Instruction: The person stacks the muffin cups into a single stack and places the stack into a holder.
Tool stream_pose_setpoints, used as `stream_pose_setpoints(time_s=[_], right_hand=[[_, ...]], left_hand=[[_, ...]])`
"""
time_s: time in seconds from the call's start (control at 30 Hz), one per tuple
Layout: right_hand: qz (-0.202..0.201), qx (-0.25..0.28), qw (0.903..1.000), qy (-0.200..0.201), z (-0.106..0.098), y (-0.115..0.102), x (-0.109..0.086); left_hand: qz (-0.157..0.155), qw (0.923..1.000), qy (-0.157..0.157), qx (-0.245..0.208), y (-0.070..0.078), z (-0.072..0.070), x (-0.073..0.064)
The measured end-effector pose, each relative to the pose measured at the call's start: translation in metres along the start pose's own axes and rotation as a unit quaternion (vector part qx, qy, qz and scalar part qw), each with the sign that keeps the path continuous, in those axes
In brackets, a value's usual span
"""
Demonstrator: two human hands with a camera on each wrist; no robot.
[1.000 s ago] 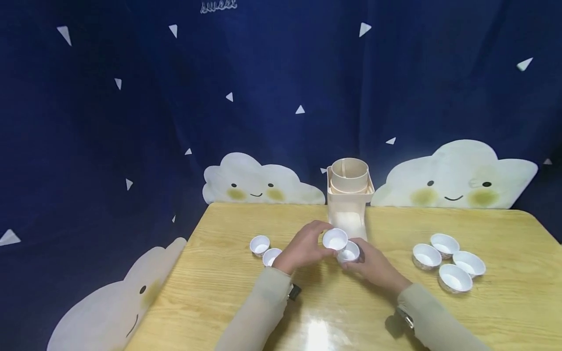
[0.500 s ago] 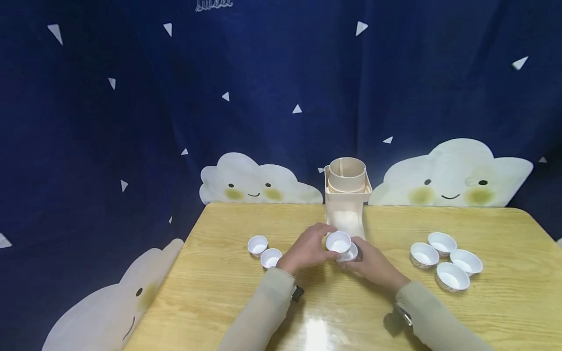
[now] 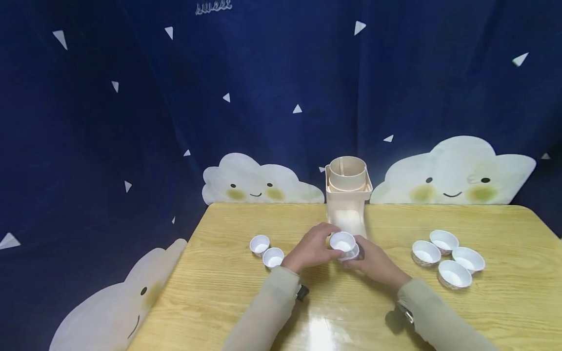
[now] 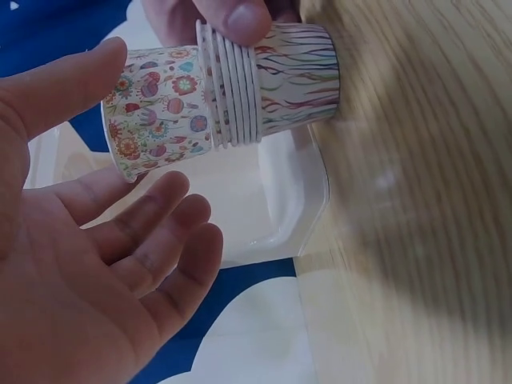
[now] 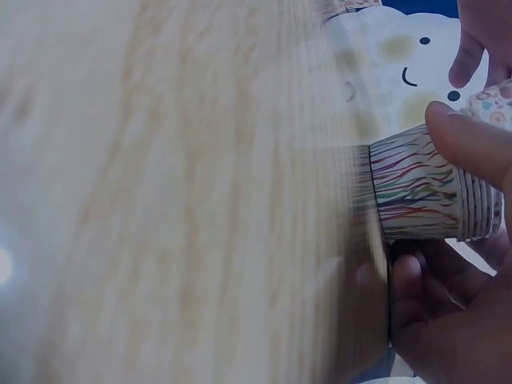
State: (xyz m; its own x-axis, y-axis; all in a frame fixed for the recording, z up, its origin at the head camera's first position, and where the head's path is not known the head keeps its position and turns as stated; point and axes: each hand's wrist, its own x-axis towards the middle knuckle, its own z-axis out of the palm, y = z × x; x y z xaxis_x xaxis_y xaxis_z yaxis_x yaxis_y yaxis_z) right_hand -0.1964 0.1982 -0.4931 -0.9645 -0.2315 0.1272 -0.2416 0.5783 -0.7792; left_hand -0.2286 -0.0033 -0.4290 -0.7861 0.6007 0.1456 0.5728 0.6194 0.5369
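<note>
My left hand (image 3: 311,249) pinches a paper cup with a floral print (image 4: 164,112) near its rim, thumb on one side and fingers on the other. The cup's base end sits inside the top of a nested stack of paper cups (image 4: 300,76), the outermost with coloured wavy lines. My right hand (image 3: 375,262) grips that stack around its side, close over the table; the right wrist view shows the thumb across the striped cup (image 5: 416,188). From the head camera, the white inside of the floral cup (image 3: 342,241) overlaps most of the stack's opening.
Behind the hands stands a beige plastic holder (image 3: 347,197) with a round tube on top. Two white-lined paper cups (image 3: 259,244) are on the wooden table (image 3: 219,297) to the left. Several more cups (image 3: 454,274) stand grouped on the right.
My left hand has moved slightly right, bringing the floral cup from beside the stack's opening to over and into it. The right hand stays about where it was, holding the stack.
</note>
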Motion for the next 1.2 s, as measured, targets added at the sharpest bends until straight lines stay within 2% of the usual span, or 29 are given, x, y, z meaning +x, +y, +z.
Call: stream_pose_setpoints(time_s=[0.3, 0.63, 0.9, 1.2], right_hand=[[0.007, 0.012, 0.9999, -0.006, 0.0, 0.001, 0.0], [0.011, -0.001, 0.9999, -0.01, -0.002, 0.001, 0.002], [0.007, -0.004, 0.9999, -0.009, -0.003, -0.001, 0.0], [0.002, 0.002, 1.0, -0.006, -0.001, 0.0, 0.0]], left_hand=[[0.003, 0.9999, -0.01, 0.006, 0.003, 0.006, 0.004], [-0.007, 0.9995, -0.031, 0.001, 0.002, 0.009, 0.006], [-0.006, 0.9994, -0.035, -0.002, 0.002, 0.01, 0.005], [-0.025, 0.9987, -0.042, -0.01, 0.001, 0.011, 0.002]])
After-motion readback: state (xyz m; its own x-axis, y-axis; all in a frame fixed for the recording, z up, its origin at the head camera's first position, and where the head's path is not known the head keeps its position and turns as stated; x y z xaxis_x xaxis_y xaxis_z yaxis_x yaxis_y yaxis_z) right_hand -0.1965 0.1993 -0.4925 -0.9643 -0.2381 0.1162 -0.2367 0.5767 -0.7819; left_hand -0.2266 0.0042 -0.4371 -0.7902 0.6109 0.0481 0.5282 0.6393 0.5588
